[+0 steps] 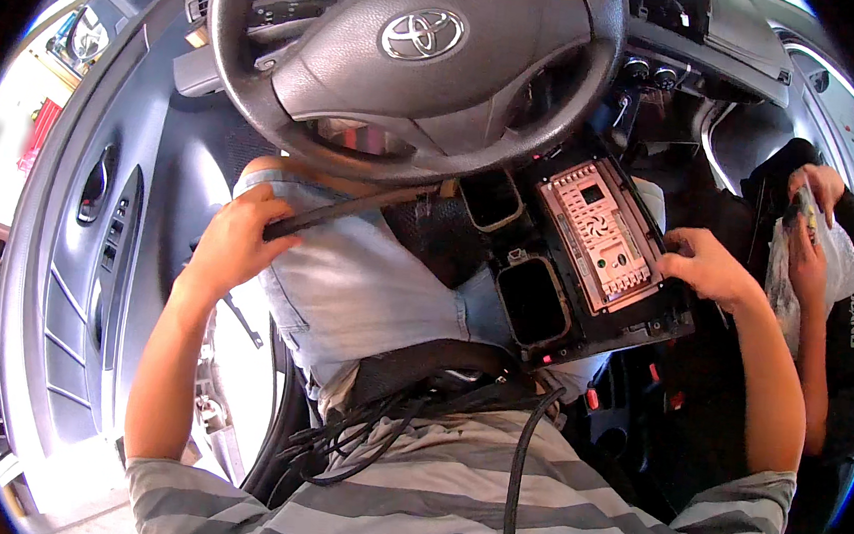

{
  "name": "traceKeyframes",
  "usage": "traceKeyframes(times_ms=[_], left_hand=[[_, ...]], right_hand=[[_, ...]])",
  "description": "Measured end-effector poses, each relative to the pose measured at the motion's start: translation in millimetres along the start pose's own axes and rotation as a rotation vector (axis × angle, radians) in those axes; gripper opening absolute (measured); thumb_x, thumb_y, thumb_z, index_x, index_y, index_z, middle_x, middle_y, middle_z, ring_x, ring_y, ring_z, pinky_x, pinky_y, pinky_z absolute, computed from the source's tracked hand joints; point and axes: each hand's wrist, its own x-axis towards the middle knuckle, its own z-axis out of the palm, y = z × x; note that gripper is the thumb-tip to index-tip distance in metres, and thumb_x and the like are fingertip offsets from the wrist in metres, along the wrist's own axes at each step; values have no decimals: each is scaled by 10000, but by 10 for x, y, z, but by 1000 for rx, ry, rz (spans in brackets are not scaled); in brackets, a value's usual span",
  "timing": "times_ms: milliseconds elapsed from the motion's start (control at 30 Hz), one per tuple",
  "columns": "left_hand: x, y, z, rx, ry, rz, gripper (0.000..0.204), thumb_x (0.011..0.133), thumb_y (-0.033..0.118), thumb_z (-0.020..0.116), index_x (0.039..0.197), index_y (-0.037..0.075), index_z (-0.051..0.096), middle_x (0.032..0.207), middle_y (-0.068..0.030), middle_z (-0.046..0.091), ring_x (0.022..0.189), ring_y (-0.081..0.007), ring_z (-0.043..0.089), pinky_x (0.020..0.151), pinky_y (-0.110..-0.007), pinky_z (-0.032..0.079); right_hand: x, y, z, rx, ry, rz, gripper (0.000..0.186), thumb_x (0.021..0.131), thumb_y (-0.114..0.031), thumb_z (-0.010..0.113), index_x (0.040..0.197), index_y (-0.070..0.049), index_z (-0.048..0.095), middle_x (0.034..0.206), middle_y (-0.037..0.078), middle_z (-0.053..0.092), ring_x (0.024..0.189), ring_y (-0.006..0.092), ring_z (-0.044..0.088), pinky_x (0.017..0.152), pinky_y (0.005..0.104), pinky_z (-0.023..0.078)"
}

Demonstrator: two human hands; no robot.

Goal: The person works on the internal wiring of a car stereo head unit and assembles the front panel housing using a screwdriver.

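Observation:
My left hand (239,237), at the left over my thigh, is closed around one end of a long, thin dark trim strip (357,204), which slants up to the right below the steering wheel (404,49). Across my right leg rests a black car stereo panel (643,329) with two square vent openings along its left side. Its metal-backed stereo unit (600,235) looks pinkish bronze and faces up. My right hand (713,267) grips the panel's right edge between thumb and fingers; the fingertips are partly hidden.
A co-worker's hands (814,212) at the right hold a small, partly yellow item near clear plastic wrapping (838,269). Black cables (375,424) lie over my waist. The driver's door (98,241) stands at my left, the gap in the dashboard (658,135) ahead right.

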Motion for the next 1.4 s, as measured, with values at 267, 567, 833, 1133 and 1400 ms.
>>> traceKeyframes(times_ms=[267,567,833,1133,1400], left_hand=[[-225,341,-574,237,232,292,245,611,98,767,825,65,652,745,-69,449,719,-253,518,644,-390,453],[17,503,-596,564,539,467,377,652,65,661,1027,95,687,709,-45,401,659,-221,460,598,-367,396],[672,1702,-1190,170,386,856,385,685,272,749,999,54,702,724,-72,385,689,-254,436,605,-385,355],[2206,2998,235,4,-197,1226,355,761,295,741,1047,88,702,865,-127,487,897,-312,494,767,-405,400],[2313,3010,705,101,-253,1176,413,785,239,717,1164,85,660,896,-127,497,923,-305,496,828,-395,420]], right_hand=[[6,243,48,95,34,-4,622,737,-253,696,1227,106,558,872,106,627,615,113,521,483,250,398],[115,453,82,19,175,-240,433,735,-298,702,922,92,689,753,178,671,700,193,617,693,334,498],[175,683,-68,-145,110,-320,541,732,-351,695,1059,79,667,642,138,586,596,165,519,597,330,442],[325,848,-71,29,-20,-425,548,777,-415,728,1155,-22,670,725,142,672,641,176,595,619,339,469],[323,1038,-38,109,-10,-438,571,790,-362,697,1208,20,632,674,103,627,604,159,559,591,323,454]])
